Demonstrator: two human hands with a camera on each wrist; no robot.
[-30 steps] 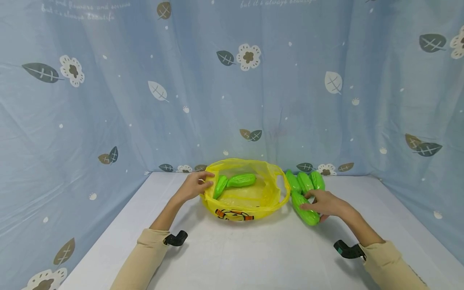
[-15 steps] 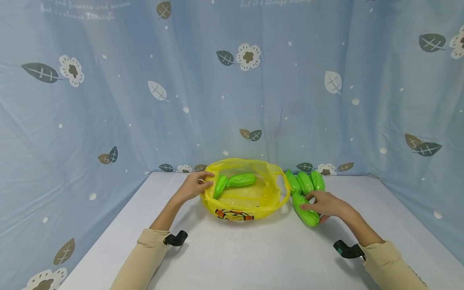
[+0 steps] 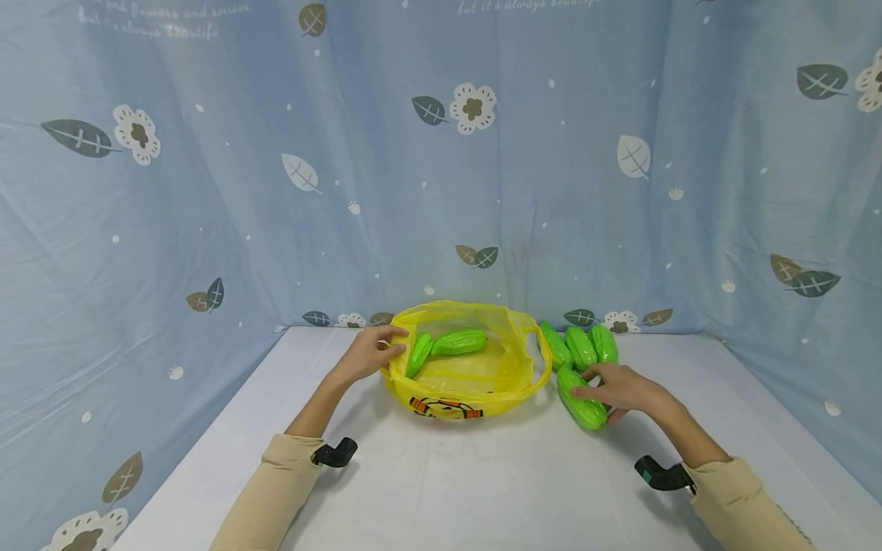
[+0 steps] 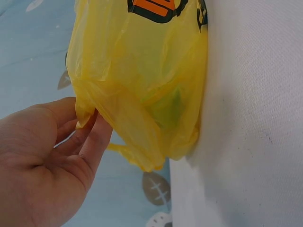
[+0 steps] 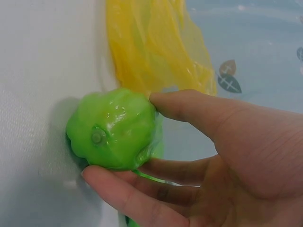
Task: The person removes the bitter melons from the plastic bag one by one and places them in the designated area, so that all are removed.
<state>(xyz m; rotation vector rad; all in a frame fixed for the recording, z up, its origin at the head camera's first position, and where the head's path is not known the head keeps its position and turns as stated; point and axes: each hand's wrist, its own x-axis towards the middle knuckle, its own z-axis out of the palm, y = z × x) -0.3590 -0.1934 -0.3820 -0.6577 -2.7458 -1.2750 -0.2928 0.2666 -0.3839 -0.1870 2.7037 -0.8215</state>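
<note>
In the head view, my left hand [image 3: 365, 353] pinches the left rim of a yellow plastic bag [image 3: 510, 399]. The bag stands with its mouth spread wide. Two glossy green bitter melons lie inside, one lengthwise [image 3: 459, 342] and one slanted [image 3: 419, 356] by the left wall. To the right of the bag, my right hand [image 3: 620, 388] grips another bitter melon [image 3: 581, 405], low over the table. In the right wrist view, thumb and fingers hold this bitter melon [image 5: 113, 127] around its stem end. From the left wrist, the bag's side [image 4: 137, 71] hangs between finger and thumb.
Behind the held one, three more bitter melons [image 3: 581, 348] lie side by side at the back of the white table [image 3: 482, 490], the leftmost against the bag. A blue curtain [image 3: 537, 191] with leaves and flowers rises behind the table and along both sides.
The held bitter melon has shifted very slightly to the right at its far end. The leftmost back bitter melon has nudged a little left. My left hand stays on the bag.
</note>
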